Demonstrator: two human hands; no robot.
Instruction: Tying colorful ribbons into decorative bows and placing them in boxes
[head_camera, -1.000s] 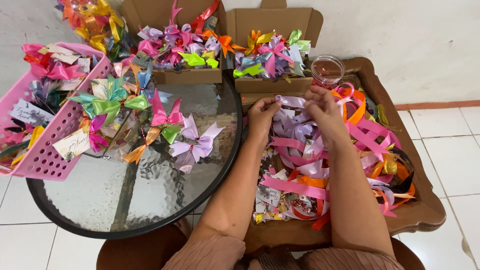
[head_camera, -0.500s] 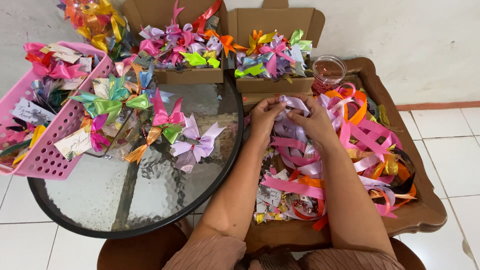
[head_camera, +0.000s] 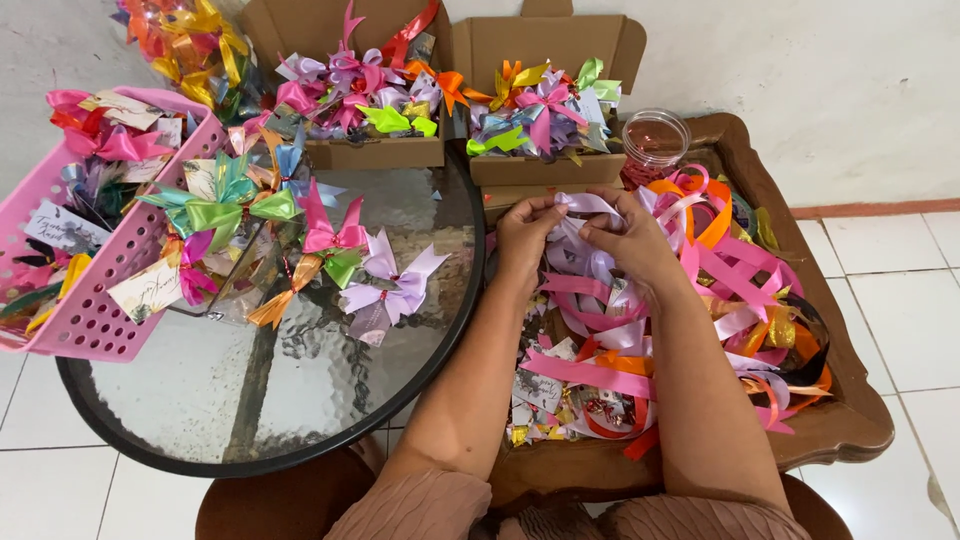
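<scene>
My left hand (head_camera: 525, 232) and my right hand (head_camera: 628, 235) meet over a heap of loose ribbons (head_camera: 690, 300) on a brown wooden tray table (head_camera: 850, 430). Both hands pinch the same lilac ribbon strip (head_camera: 585, 203) between thumb and fingers, holding it just above the pile. Pink, orange, lilac and gold strips lie tangled under my wrists and forearms.
A round glass table (head_camera: 300, 400) at left carries finished ribbon bows (head_camera: 385, 290) and a pink basket (head_camera: 95, 320) of bows with tags. Two open cardboard boxes (head_camera: 545, 165) of bows stand at the back. A clear plastic jar (head_camera: 655, 140) sits by the tray's far edge.
My hands drew closer together and lifted the lilac ribbon toward the far edge of the pile; the right hand shifted left to meet the left hand.
</scene>
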